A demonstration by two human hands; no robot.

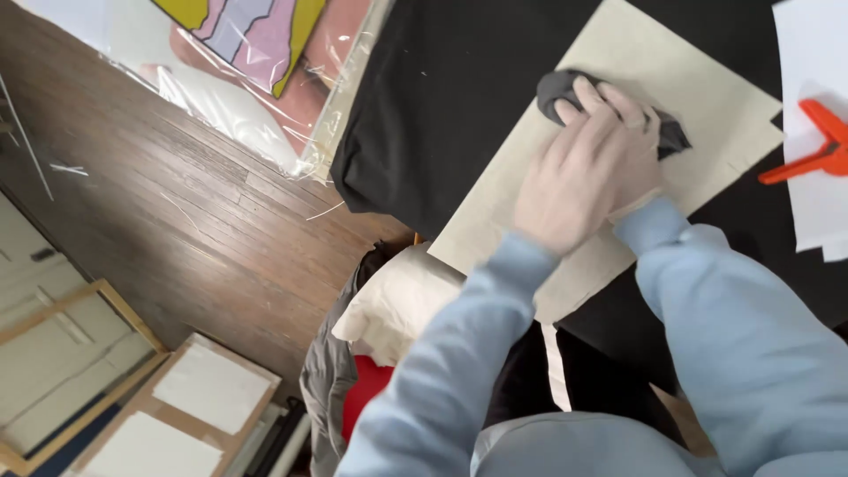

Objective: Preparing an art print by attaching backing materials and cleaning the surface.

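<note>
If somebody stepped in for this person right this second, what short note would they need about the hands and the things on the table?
Hands: the left hand lies on top of the right hand, both in thin pale gloves, pressing together on the crumpled dark grey cloth.
Things: the cloth sits on the beige rectangular canvas sheet, which lies flat on the black table cover. An orange plastic clamp rests on white paper to the right, untouched.
Done: the cloth is bunched up and in contact near the canvas's middle.
Left: no mark or wet patch shows on the canvas, so how much has been covered cannot be told.
</note>
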